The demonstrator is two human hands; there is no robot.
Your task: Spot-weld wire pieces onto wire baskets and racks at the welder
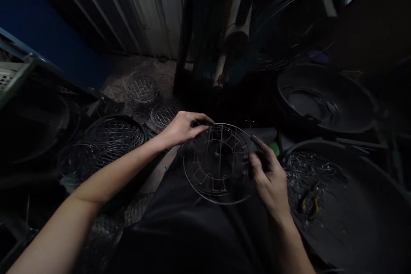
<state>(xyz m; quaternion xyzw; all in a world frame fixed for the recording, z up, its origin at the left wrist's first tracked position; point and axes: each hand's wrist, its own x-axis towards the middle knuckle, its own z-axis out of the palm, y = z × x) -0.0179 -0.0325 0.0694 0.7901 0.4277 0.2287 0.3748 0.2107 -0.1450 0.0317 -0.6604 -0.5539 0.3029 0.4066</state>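
Note:
A round wire rack with an outer ring and bent inner wires is held in front of me, over dark cloth. My left hand pinches its far rim between thumb and fingers. On the right side, my right hand has its thumb and fingers closed on the ring's edge; the fingertips are dark and partly lost in shadow. Another thin hoop shows along the rack's near side; I cannot tell whether it is joined to the rack.
Right, a wide dark basin holds wire pieces and a yellow-and-black item. Beyond it stands another basin. Left, wire grates are piled up, with more grates on the floor. A dark machine stands ahead.

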